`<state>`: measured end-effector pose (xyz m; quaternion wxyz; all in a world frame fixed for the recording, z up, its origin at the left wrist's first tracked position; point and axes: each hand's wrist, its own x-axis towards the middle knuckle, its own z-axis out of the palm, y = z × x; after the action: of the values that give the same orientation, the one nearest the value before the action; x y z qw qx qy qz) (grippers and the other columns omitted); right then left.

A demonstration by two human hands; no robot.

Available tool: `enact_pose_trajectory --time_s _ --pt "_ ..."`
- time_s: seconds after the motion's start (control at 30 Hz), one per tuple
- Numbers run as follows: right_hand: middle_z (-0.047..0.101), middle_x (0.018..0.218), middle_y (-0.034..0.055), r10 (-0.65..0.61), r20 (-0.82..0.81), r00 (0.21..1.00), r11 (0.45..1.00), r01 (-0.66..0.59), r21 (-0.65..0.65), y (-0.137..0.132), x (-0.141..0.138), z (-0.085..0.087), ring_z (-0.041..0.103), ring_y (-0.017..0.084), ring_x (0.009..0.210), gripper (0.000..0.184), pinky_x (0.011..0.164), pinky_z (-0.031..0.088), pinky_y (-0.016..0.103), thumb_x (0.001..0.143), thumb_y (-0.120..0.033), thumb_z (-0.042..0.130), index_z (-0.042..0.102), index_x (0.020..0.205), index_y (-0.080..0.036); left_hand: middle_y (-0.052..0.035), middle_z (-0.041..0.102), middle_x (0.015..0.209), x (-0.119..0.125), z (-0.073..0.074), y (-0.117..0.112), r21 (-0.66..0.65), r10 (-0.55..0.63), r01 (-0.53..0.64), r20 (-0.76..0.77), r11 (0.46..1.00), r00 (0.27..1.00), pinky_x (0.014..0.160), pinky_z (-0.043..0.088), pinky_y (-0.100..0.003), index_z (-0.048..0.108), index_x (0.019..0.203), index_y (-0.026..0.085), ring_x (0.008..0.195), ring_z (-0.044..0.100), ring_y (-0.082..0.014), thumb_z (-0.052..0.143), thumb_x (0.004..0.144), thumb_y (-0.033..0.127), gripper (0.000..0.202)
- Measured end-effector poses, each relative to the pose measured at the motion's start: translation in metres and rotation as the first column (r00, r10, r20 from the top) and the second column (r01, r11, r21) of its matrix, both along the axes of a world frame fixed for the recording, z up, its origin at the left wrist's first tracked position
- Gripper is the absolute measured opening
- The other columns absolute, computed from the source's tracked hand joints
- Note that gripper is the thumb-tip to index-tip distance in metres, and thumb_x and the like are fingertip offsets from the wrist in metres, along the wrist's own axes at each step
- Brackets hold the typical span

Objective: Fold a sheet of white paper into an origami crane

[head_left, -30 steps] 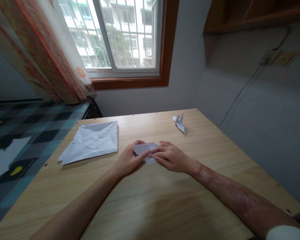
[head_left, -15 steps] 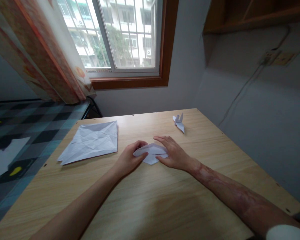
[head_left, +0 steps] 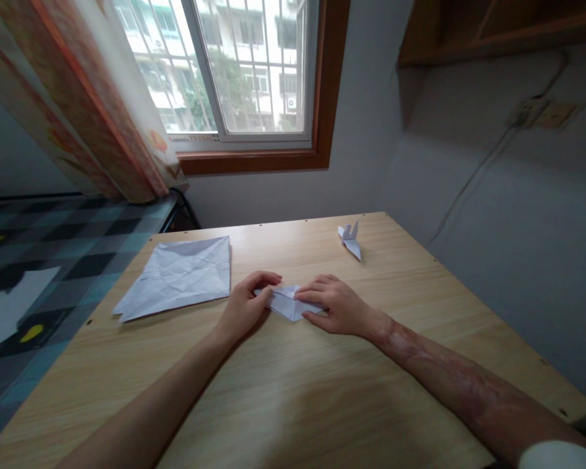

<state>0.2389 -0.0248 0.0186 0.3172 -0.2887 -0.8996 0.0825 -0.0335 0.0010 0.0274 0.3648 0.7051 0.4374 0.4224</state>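
Observation:
A small folded sheet of white paper [head_left: 289, 307] lies on the wooden table [head_left: 254, 391], its lower edge coming to a point towards me. My left hand [head_left: 248, 301] pinches its left end between thumb and fingers. Across its right part rests my right hand [head_left: 336, 303], fingers bent over the top layer and thumb at the lower edge; the paper's right end is partly hidden under it. Beyond my right hand stands a folded paper crane [head_left: 350, 240].
Creased white sheets [head_left: 185, 277] lie in a pile at the table's left. A bed with a checked cover [head_left: 78, 241] adjoins on the left, with more paper [head_left: 22, 303] on it. A window [head_left: 254, 78] is behind; a shelf [head_left: 498, 39] hangs upper right.
The paper's raised upper flap has come down flatter. My right fingers have moved from its far edge onto the paper, and my left thumb has shifted up and left.

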Motion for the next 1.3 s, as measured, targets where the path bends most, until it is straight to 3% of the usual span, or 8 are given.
enact_pose_trajectory --time_s 0.17,0.3,0.47,0.6,0.77,0.97,1.3 --pt "0.083 0.127 0.0044 -0.014 0.032 0.999 0.998 0.013 0.056 0.002 0.001 -0.002 0.074 0.025 0.111 0.026 0.107 0.052 0.046 0.106 -0.023 0.071 0.077 0.130 -0.030 -0.0050 0.082 0.094 0.002 0.008 -0.008 0.200 -0.032 0.095 -0.297 0.975 0.954 0.091 0.055 -0.038 0.081 0.093 0.021 0.092 0.074 -0.0230 0.065 0.093 0.026 0.017" --pt "0.084 0.121 0.0048 -0.045 0.041 0.998 0.993 0.041 0.110 0.004 0.001 -0.005 0.073 0.025 0.108 0.018 0.112 0.051 0.048 0.105 -0.021 0.071 0.080 0.118 -0.028 -0.0041 0.081 0.096 0.002 0.008 -0.007 0.380 -0.043 0.260 -0.495 0.888 0.868 0.098 0.053 -0.040 0.080 0.092 0.024 0.092 0.074 -0.0225 0.073 0.096 0.024 0.009" --pt "0.084 0.117 0.0053 -0.018 0.082 0.996 0.984 0.003 0.178 0.005 0.003 -0.005 0.072 0.026 0.109 0.021 0.113 0.051 0.049 0.104 -0.019 0.069 0.078 0.121 -0.027 -0.0070 0.081 0.111 -0.005 0.006 -0.002 0.380 -0.175 0.434 -0.554 0.817 0.814 0.092 0.058 -0.036 0.081 0.106 0.024 0.100 0.074 -0.0222 0.062 0.105 0.019 0.019" --pt "0.083 0.125 0.0037 0.070 0.101 0.992 0.981 -0.086 0.171 0.002 0.002 -0.005 0.073 0.024 0.107 0.018 0.104 0.056 0.044 0.104 -0.021 0.069 0.077 0.120 -0.027 -0.0079 0.079 0.117 -0.011 0.013 -0.004 0.368 -0.220 0.518 -0.609 0.772 0.762 0.093 0.060 -0.039 0.080 0.115 0.026 0.101 0.074 -0.0239 0.066 0.099 0.019 0.022" --pt "0.084 0.119 0.0058 0.053 0.050 0.997 0.990 -0.059 0.125 -0.001 0.000 -0.003 0.075 0.026 0.106 0.016 0.101 0.057 0.045 0.101 -0.036 0.077 0.078 0.113 -0.026 -0.0086 0.079 0.116 -0.014 0.014 -0.003 0.381 -0.237 0.517 -0.581 0.766 0.779 0.092 0.062 -0.038 0.080 0.115 0.027 0.102 0.076 -0.0242 0.077 0.097 0.033 0.019" --pt "0.085 0.111 0.0037 0.038 -0.017 0.999 0.993 -0.036 0.111 0.001 -0.002 -0.004 0.076 0.024 0.100 0.005 0.097 0.056 0.042 0.105 -0.026 0.073 0.078 0.104 -0.026 -0.0078 0.080 0.114 -0.013 0.011 -0.001 0.385 -0.235 0.511 -0.572 0.769 0.786 0.091 0.062 -0.036 0.082 0.111 0.027 0.101 0.076 -0.0224 0.071 0.106 0.033 0.014" --pt "0.079 0.107 0.0059 -0.046 -0.072 0.996 0.995 0.039 -0.096 0.004 -0.001 -0.002 0.070 0.024 0.101 0.011 0.095 0.056 0.039 0.101 -0.016 0.075 0.073 0.108 -0.023 -0.0073 0.081 0.111 -0.008 0.007 -0.004 0.426 -0.160 0.459 -0.573 0.780 0.804 0.087 0.060 -0.034 0.078 0.106 0.023 0.096 0.074 -0.0204 0.062 0.108 0.023 0.016"
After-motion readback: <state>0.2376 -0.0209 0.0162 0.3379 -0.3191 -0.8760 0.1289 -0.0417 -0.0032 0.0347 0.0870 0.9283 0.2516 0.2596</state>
